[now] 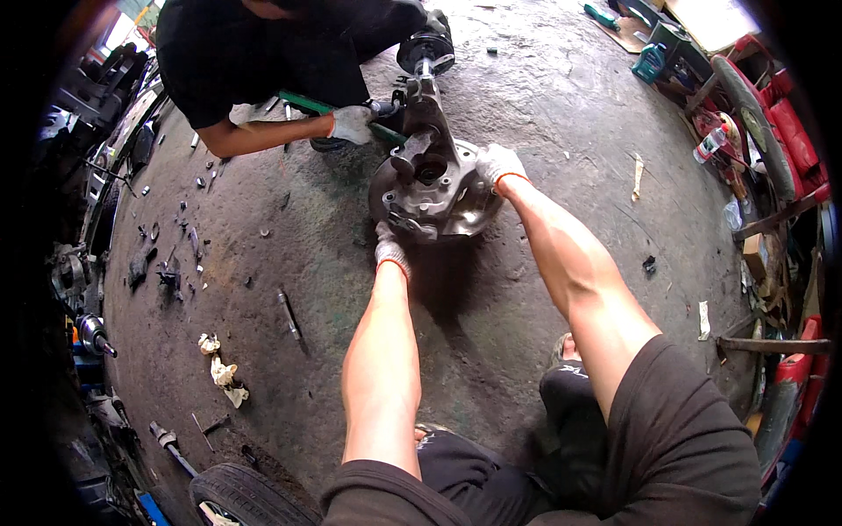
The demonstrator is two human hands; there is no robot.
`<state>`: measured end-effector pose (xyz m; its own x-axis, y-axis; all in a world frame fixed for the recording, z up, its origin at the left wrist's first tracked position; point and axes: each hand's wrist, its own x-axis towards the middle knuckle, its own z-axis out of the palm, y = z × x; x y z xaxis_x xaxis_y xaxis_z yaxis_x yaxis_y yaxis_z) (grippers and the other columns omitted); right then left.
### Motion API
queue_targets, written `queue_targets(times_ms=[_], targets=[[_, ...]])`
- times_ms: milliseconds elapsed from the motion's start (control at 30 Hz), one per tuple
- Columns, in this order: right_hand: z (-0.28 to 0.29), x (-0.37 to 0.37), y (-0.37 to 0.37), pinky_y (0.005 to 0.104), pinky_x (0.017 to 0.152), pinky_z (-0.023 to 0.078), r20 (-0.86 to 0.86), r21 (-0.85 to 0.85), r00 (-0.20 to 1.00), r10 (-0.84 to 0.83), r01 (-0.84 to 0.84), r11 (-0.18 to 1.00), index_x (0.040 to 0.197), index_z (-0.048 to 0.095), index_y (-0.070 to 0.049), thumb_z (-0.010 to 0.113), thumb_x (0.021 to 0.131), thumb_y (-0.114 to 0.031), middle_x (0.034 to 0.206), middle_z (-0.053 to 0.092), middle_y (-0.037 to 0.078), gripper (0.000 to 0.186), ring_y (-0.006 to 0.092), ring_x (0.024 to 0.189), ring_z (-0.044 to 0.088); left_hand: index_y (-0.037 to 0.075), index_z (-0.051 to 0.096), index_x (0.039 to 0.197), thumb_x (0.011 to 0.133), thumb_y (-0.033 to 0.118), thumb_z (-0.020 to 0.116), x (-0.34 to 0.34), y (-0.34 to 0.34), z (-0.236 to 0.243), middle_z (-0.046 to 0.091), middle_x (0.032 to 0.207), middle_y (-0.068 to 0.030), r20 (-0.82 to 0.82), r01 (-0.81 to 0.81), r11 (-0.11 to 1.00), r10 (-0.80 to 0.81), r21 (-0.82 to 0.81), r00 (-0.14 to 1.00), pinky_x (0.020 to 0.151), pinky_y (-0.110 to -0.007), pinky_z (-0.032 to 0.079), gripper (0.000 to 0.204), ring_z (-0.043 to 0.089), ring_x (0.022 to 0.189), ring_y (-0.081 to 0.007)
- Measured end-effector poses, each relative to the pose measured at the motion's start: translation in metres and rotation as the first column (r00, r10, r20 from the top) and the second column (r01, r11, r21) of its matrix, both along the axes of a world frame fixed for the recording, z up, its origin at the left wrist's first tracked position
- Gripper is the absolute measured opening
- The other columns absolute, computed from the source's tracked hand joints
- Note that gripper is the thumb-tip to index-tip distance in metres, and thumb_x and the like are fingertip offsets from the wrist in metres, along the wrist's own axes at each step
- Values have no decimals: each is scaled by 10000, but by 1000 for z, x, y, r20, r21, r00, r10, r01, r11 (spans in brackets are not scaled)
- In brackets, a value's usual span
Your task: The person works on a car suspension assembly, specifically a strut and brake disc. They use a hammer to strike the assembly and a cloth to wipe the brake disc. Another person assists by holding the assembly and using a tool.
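Note:
A metal wheel hub assembly [430, 188], with a round disc, a central bore and a knuckle arm, is held just beyond my knees. Its arm joins a strut [426, 68] that reaches away from me. My left hand [391, 247], in a pale knit glove with an orange cuff, is closed on the near left edge. The same kind of glove covers my right hand [500, 166], which grips the right rim. Partly hidden fingers curl behind the metal on both sides. Across from me, a co-worker's gloved hand [352, 125] holds a long green tool [307, 103] against the knuckle.
Loose bolts and dark parts lie on the left floor, with a metal rod [288, 315] and crumpled paper [224, 372]. A tire [250, 493] sits at the lower left. Red-framed seats [772, 131], a clear bottle [709, 145] and a teal jug [649, 62] line the right.

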<state>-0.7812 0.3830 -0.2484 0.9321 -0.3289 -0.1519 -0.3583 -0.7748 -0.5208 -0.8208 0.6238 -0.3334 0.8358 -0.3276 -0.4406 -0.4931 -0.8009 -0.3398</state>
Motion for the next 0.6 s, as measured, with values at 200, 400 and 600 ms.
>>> queue_targets(times_ms=[200, 400, 600], targets=[[-14, 4, -6, 438, 859, 476, -17, -149, 994, 107, -108, 983, 998, 642, 19, 368, 914, -255, 1030, 617, 255, 397, 385, 963, 611, 101, 411, 1381, 881, 519, 410, -5, -3, 2, 406, 1425, -68, -71, 161, 975, -152, 150, 986, 996, -432, 337, 651, 369, 1306, -224], [-30, 13, -25, 421, 889, 461, -2, -156, 992, 127, -125, 980, 995, 661, 12, 372, 908, -322, 1007, 622, 259, 450, 391, 1000, 600, 174, 507, 1318, 897, 400, 418, -15, -19, 32, 491, 1364, -24, -16, 124, 991, -124, 40, 992, 855, -509, 371, 486, 454, 1248, -224], [-17, 11, -3, 429, 866, 477, 4, -309, 977, 211, -199, 930, 988, 674, -35, 349, 905, -269, 1014, 639, 208, 409, 369, 972, 616, 124, 576, 1207, 861, 424, 415, -6, 3, 13, 571, 1233, -45, 61, -164, 896, 207, -412, 977, 811, -426, 426, 486, 550, 1111, -233]])
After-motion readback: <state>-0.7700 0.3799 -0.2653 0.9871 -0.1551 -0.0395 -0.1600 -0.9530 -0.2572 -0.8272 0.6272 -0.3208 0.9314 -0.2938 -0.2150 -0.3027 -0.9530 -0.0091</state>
